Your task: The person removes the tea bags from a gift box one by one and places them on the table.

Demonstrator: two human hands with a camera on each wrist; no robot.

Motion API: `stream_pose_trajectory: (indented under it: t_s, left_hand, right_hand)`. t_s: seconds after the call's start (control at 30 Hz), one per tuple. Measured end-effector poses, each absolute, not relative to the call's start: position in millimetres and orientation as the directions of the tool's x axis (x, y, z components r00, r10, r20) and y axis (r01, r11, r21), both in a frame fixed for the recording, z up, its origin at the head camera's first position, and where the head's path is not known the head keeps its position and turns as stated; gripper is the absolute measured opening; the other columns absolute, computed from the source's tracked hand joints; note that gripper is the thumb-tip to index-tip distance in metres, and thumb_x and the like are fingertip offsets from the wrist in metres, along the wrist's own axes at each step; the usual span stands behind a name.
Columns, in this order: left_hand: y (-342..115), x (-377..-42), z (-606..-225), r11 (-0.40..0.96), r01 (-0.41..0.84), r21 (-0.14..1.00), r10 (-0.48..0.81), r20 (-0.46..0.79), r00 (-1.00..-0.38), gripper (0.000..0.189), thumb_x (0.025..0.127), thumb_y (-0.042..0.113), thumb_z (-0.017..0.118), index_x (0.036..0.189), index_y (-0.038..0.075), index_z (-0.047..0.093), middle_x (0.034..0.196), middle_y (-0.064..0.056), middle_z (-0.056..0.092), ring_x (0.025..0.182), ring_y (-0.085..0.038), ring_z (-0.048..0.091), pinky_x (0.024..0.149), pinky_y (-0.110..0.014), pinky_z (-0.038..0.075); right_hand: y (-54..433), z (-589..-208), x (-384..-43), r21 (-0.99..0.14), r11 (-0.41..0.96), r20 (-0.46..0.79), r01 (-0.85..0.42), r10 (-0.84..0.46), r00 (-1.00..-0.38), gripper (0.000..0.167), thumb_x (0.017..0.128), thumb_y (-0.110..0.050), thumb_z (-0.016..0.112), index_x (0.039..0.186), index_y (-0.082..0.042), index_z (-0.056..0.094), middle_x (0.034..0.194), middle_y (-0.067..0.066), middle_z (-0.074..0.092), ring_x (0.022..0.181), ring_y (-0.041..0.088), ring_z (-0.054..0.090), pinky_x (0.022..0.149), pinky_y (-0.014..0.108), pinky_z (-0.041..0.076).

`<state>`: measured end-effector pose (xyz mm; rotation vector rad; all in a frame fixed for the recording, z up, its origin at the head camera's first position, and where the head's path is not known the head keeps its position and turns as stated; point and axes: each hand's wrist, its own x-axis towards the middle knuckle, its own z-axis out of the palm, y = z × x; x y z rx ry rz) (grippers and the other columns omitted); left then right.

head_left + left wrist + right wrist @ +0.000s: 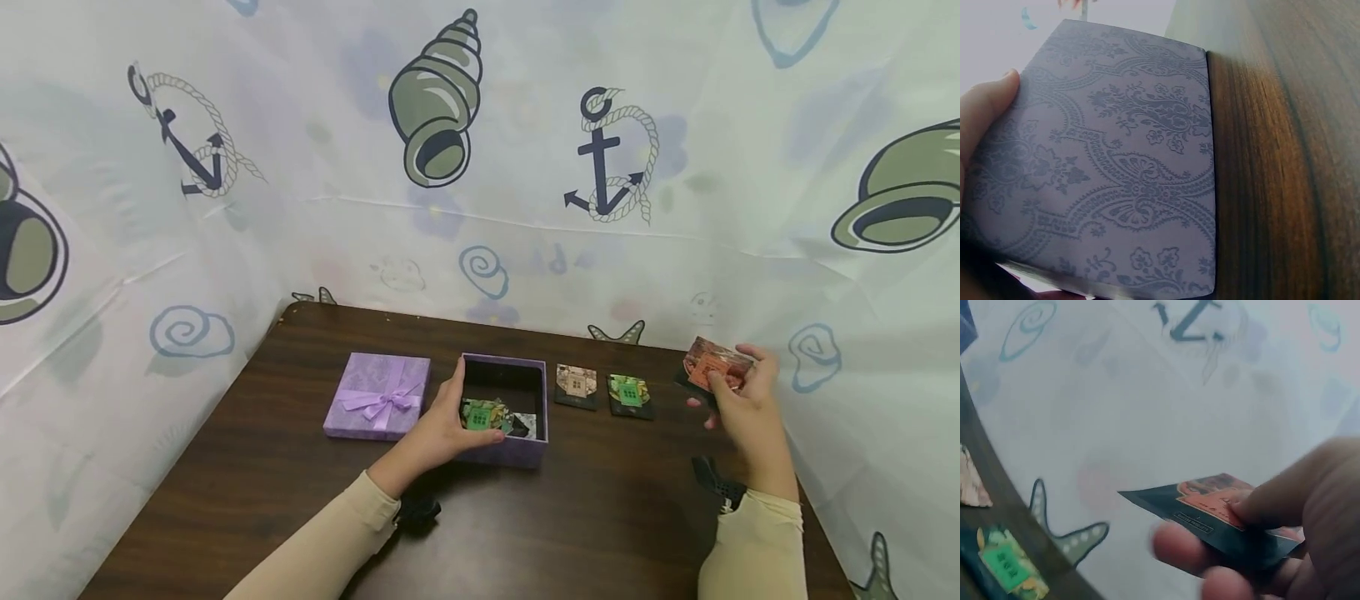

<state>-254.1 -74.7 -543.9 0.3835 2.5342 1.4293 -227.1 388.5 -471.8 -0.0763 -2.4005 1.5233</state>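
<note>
Near the middle of the table, my left hand (pixel 435 429) holds the open purple box (pixel 517 454) at its near left corner. Its thumb lies along the front rim, its other fingers along the left side. The box's patterned wall (pixel 1129 162) fills much of the left wrist view. Inside lie a green-labelled packet (pixel 482 417) and a partly hidden black-and-white piece (pixel 525 425). At the far right, my right hand (pixel 752 412) pinches a flat, dark packet with an orange label (pixel 705 367) above the table, thumb on top. In the right wrist view this packet (pixel 1204 509) is tilted.
Left of the box lies its purple lid (pixel 378 396) with a ribbon bow. Right of the box, a beige-labelled packet (pixel 576 385) and a green-labelled packet (pixel 630 395) lie side by side. A printed curtain (pixel 525 250) hangs behind the table (pixel 585 517).
</note>
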Motion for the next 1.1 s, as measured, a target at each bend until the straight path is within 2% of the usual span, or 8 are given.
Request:
stream_pose_trajectory:
  t_s: [0.1, 0.2, 0.3, 0.47, 0.6, 0.7, 0.87, 1.1]
  left_hand:
    - [-75, -254, -543, 0.501, 0.118, 0.858, 0.322, -0.058, -0.945, 0.145, 0.079, 0.06, 0.094, 0.174, 0.038, -0.012, 0.183, -0.016, 0.012, 0.168, -0.04, 0.022, 0.126, -0.07, 0.033]
    - [-74, -254, -545, 0.496, 0.118, 0.86, 0.326, -0.059, -0.944, 0.144, 0.079, 0.061, 0.094, 0.174, 0.039, -0.013, 0.183, -0.015, 0.011, 0.168, -0.04, 0.021, 0.126, -0.071, 0.033]
    - [-73, -254, -548, 0.489, 0.124, 0.864, 0.329, -0.05, -0.943, 0.145, 0.078, 0.063, 0.094, 0.174, 0.039, -0.012, 0.183, -0.015, 0.012, 0.168, -0.04, 0.022, 0.126, -0.071, 0.033]
    - [-73, -254, -547, 0.491, 0.133, 0.861, 0.328, -0.041, -0.944, 0.145, 0.078, 0.062, 0.094, 0.175, 0.036, -0.011, 0.183, -0.016, 0.013, 0.167, -0.04, 0.025, 0.125, -0.07, 0.034]
    - [-75, -254, -545, 0.499, 0.128, 0.857, 0.325, -0.048, -0.944, 0.144, 0.079, 0.062, 0.094, 0.174, 0.038, -0.012, 0.183, -0.016, 0.012, 0.167, -0.04, 0.024, 0.126, -0.07, 0.034]
    - [-75, -253, -546, 0.495, 0.121, 0.86, 0.32, -0.051, -0.946, 0.144, 0.079, 0.06, 0.094, 0.175, 0.037, -0.011, 0.183, -0.016, 0.012, 0.167, -0.04, 0.024, 0.126, -0.071, 0.033]
    - [-73, -250, -548, 0.481, 0.127, 0.867, 0.331, -0.046, -0.942, 0.146, 0.078, 0.063, 0.094, 0.176, 0.033, -0.011, 0.183, -0.017, 0.011, 0.167, -0.041, 0.024, 0.126, -0.07, 0.033]
    - [-75, -252, -547, 0.493, 0.135, 0.859, 0.322, -0.036, -0.946, 0.142, 0.081, 0.061, 0.093, 0.173, 0.042, -0.013, 0.183, -0.015, 0.01, 0.165, -0.044, 0.028, 0.124, -0.072, 0.035]
  right_hand:
    - [395, -484, -233, -0.898, 0.439, 0.152, -0.001, 0.308, -0.939, 0.065, 0.111, -0.024, 0.064, 0.154, -0.008, 0.018, 0.123, -0.004, 0.056, 0.066, 0.011, 0.076, 0.048, 0.032, 0.057]
    - [403, -501, -239, -0.839, 0.533, 0.118, 0.113, 0.38, -0.917, 0.064, 0.11, -0.032, 0.067, 0.153, 0.001, 0.033, 0.112, 0.0, 0.064, 0.065, 0.009, 0.07, 0.054, 0.027, 0.057]
    - [411, -522, -242, -0.774, 0.609, 0.137, 0.172, 0.427, -0.894, 0.057, 0.11, -0.034, 0.068, 0.149, 0.003, 0.049, 0.094, 0.004, 0.066, 0.064, 0.009, 0.062, 0.057, 0.025, 0.052]
    - [424, -552, -247, -0.809, 0.548, 0.115, 0.211, 0.5, -0.859, 0.056, 0.107, -0.029, 0.073, 0.147, 0.003, 0.05, 0.081, -0.006, 0.062, 0.059, 0.007, 0.056, 0.054, 0.026, 0.048]
    - [428, -569, -248, -0.862, 0.44, 0.024, 0.25, 0.53, -0.848, 0.064, 0.105, -0.026, 0.076, 0.153, 0.001, 0.045, 0.084, -0.008, 0.061, 0.056, 0.009, 0.058, 0.052, 0.027, 0.052]
    - [431, -582, -248, -0.861, 0.434, 0.01, 0.264, 0.534, -0.846, 0.067, 0.104, -0.028, 0.078, 0.155, 0.0, 0.045, 0.087, -0.007, 0.059, 0.059, 0.008, 0.053, 0.054, 0.027, 0.048]
    - [436, -597, -246, -0.813, 0.509, 0.054, 0.282, 0.55, -0.834, 0.068, 0.103, -0.034, 0.078, 0.154, 0.001, 0.051, 0.095, 0.003, 0.061, 0.072, 0.012, 0.049, 0.06, 0.027, 0.042]
    - [432, -599, -253, -0.733, 0.634, 0.163, 0.246, 0.514, -0.842, 0.064, 0.101, -0.028, 0.081, 0.152, 0.001, 0.056, 0.116, 0.024, 0.065, 0.089, 0.028, 0.055, 0.071, 0.034, 0.042]
